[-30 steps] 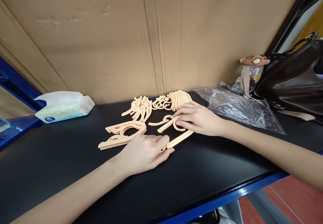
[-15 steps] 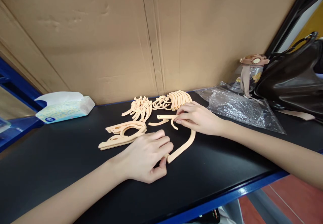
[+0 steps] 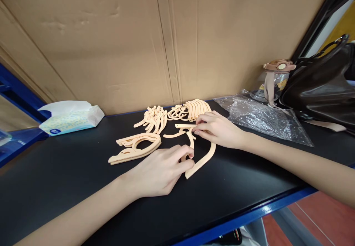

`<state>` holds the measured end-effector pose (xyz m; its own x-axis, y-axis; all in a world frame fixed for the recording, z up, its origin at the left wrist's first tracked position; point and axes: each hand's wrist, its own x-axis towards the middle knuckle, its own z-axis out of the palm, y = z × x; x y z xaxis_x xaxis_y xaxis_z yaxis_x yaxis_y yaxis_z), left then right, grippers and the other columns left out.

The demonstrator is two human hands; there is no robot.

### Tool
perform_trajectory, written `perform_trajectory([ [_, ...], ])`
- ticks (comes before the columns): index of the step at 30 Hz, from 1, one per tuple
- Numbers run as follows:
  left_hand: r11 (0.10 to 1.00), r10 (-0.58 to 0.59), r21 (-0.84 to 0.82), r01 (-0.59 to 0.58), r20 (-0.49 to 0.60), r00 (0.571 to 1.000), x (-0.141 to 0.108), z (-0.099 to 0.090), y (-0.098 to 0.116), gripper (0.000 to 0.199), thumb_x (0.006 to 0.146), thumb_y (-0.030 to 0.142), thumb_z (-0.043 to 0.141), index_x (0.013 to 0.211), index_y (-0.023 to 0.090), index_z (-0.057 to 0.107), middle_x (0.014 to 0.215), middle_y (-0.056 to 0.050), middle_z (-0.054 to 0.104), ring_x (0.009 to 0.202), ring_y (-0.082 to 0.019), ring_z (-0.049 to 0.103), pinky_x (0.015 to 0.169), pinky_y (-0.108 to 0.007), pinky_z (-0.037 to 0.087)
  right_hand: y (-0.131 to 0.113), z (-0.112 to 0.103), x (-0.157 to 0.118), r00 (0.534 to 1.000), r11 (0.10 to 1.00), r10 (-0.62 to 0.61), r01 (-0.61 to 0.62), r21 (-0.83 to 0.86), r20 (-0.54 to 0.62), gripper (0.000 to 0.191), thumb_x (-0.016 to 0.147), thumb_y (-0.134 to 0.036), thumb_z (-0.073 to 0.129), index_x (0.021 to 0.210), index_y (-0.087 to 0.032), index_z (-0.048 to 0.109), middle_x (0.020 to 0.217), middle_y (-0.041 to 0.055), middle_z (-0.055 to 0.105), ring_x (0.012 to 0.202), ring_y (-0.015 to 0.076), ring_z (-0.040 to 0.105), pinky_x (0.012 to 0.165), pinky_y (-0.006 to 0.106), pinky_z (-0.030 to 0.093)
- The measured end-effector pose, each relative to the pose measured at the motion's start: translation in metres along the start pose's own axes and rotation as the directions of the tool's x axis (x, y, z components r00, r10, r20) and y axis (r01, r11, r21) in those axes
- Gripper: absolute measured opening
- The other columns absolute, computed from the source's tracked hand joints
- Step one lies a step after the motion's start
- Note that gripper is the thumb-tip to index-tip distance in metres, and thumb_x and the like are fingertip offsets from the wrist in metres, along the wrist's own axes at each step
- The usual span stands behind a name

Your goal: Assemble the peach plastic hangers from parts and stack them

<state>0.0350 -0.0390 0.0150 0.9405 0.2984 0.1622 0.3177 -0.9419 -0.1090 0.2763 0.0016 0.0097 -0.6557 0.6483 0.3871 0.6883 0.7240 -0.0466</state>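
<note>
In the head view, the left hand [image 3: 162,172] pinches a curved beige hook piece [image 3: 191,139], left of the bent bar [image 3: 203,161] on the black tabletop [image 3: 235,179]; the right hand [image 3: 223,129] pinches a slim bar [image 3: 184,126] farther off. Keeping the right grip steady and turning only the hook piece should limit twisting; fingers hide any joint.

Brown cardboard panel [image 3: 111,46] spans the rear edge of the black worktop [image 3: 235,176]. Blue frame [image 3: 266,209] borders the front edge. Red floor [image 3: 327,216] lies below.
</note>
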Motion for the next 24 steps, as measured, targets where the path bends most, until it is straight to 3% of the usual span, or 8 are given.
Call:
perform_trajectory([
  [6,0.995,-0.013,-0.098,0.006,-0.077,0.997,0.0014,0.0000,0.0006,0.019,0.085,0.008,0.036,0.088,0.016,0.053,0.105,-0.008,0.056,0.083,-0.016,0.056,0.065,-0.027,0.044,-0.0001,0.0008,-0.0005,1.000,1.000,0.011,-0.011,0.000,0.014,0.027,0.095,-0.030,0.045,0.100,-0.020,0.070,0.093,0.0053,0.060,0.093,0.0183,0.055,0.086,0.036,0.035],
  [9,0.986,-0.039,-0.165,0.019,-0.124,0.992,0.0017,0.0019,0.0010,0.009,0.088,0.021,0.046,0.083,0.017,0.052,0.104,-0.007,0.057,0.084,-0.016,0.057,0.068,-0.027,0.046,-0.0002,0.0009,-0.0003,1.000,1.000,0.013,-0.013,-0.003,0.028,0.027,0.095,-0.029,0.045,0.101,-0.020,0.070,0.092,0.0052,0.060,0.093,0.0185,0.055,0.086,0.036,0.035],
  [12,0.985,-0.053,-0.172,0.029,-0.136,0.989,0.0018,0.0033,0.0018,0.012,0.087,0.027,0.053,0.080,0.018,0.051,0.105,-0.005,0.058,0.086,-0.016,0.058,0.069,-0.027,0.046,-0.0007,0.0008,0.0001,1.000,1.000,0.010,-0.010,-0.007,0.024,0.027,0.096,-0.028,0.045,0.101,-0.019,0.070,0.091,0.0052,0.060,0.092,0.0184,0.055,0.085,0.035,0.035],
  [17,0.979,-0.059,-0.200,0.030,-0.142,0.988,0.0025,0.0034,0.0027,0.005,0.085,0.021,0.054,0.086,0.018,0.049,0.106,-0.004,0.058,0.086,-0.015,0.058,0.076,-0.026,0.046,-0.0015,0.0008,0.0004,1.000,1.000,-0.021,0.021,0.005,0.014,0.025,0.095,-0.027,0.045,0.095,-0.020,0.069,0.091,0.0047,0.060,0.091,0.0179,0.054,0.086,0.035,0.034],
  [24,0.977,-0.053,-0.210,0.023,-0.139,0.989,0.0013,0.0078,0.0018,0.015,0.088,0.011,0.047,0.101,0.016,0.051,0.109,-0.005,0.058,0.090,-0.015,0.057,0.077,-0.026,0.046,-0.0019,0.0016,0.0002,0.998,0.998,-0.065,0.064,0.026,0.012,0.024,0.095,-0.029,0.046,0.093,-0.019,0.068,0.094,0.0040,0.061,0.089,0.0166,0.053,0.086,0.033,0.035],
])
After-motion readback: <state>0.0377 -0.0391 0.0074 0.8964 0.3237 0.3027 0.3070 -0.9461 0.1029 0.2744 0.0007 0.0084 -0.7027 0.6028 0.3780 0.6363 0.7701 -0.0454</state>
